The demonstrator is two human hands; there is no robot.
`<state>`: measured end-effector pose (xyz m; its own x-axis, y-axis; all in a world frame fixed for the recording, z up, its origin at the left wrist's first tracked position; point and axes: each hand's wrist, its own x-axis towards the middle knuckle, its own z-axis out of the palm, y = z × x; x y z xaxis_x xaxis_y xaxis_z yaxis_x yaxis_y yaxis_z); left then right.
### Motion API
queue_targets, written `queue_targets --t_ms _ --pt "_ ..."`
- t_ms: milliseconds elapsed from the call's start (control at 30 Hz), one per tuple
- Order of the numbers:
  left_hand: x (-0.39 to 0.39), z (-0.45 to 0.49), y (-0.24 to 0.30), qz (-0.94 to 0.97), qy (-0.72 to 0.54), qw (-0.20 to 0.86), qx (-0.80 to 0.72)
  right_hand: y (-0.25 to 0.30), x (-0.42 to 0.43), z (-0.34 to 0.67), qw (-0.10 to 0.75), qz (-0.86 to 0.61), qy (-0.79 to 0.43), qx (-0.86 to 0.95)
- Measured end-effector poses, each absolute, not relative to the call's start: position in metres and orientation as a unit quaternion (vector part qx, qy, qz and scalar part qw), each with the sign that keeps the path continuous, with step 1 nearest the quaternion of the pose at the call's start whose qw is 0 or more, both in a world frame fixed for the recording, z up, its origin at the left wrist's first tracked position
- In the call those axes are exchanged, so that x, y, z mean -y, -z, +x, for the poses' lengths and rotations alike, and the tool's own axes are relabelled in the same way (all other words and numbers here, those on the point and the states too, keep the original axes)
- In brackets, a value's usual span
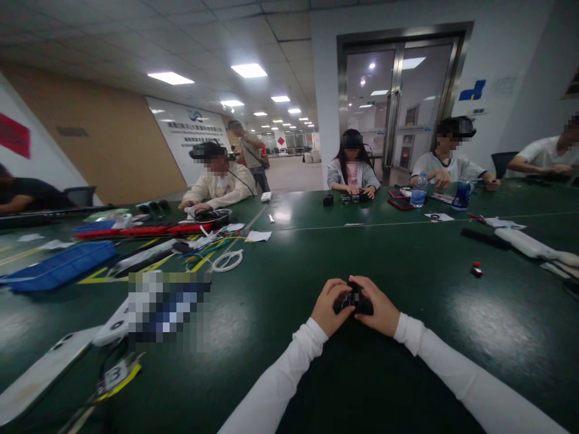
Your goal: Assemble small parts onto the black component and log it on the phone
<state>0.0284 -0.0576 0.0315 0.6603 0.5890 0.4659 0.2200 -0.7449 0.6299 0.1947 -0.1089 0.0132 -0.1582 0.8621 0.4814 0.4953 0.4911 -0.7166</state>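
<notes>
Both my hands meet over the dark green table (pixel 407 265) and grip one small black device (pixel 353 299) between them. My left hand (pixel 329 305) curls round its left side, fingers closed. My right hand (pixel 379 307) wraps the right side, thumb on top. Both arms wear white sleeves. Most of the black device is hidden by my fingers.
A small red and black part (pixel 476 270) lies to the right. A white cable coil (pixel 227 260), blue trays (pixel 58 266), a red strip (pixel 145 230) and a white phone (pixel 40 374) sit to the left. Several people work at the far side, with water bottles (pixel 419 190) there.
</notes>
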Motion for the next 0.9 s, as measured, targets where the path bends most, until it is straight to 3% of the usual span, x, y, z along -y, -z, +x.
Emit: queue_targets --t_ms 467,900 --pt "0.0635 0.031 -0.0293 0.9 -0.319 0.136 -0.262 -0.0107 0.109 0.1936 0.416 -0.463 -0.184 0.761" --pt "0.0626 0.0313 -0.0311 0.887 -0.341 0.171 -0.261 -0.0099 0.1079 0.1952 0.421 -0.463 -0.198 0.754"
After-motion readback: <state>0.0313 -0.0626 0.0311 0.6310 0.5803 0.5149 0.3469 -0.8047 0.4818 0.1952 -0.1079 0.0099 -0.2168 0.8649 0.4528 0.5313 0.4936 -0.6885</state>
